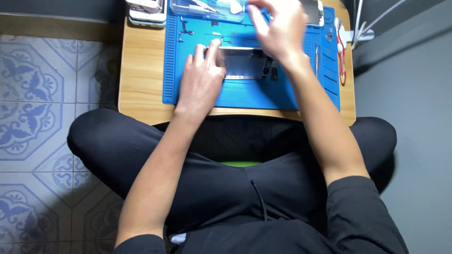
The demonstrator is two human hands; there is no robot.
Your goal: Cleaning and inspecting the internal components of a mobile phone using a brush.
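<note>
Two bare hands worked over an opened grey rectangular phone chassis [245, 63] on a blue rubber repair mat [245, 94].

The left hand [200, 80] pressed down on the chassis's left end, fingers close together — their tips on its top corner. The right hand [278, 28] hovered blurred just beyond it, fingers loosely spread — whether pinching anything, I cannot tell. Red-handled tweezers [341, 56] lay well right of the fingers.

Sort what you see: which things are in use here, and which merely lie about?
In use: opened grey metal phone body, left hand pressing it, blurred right hand above it, blue rubber work mat.

Lying about: red-handled tool, clear plastic tray, stacked phones.
</note>
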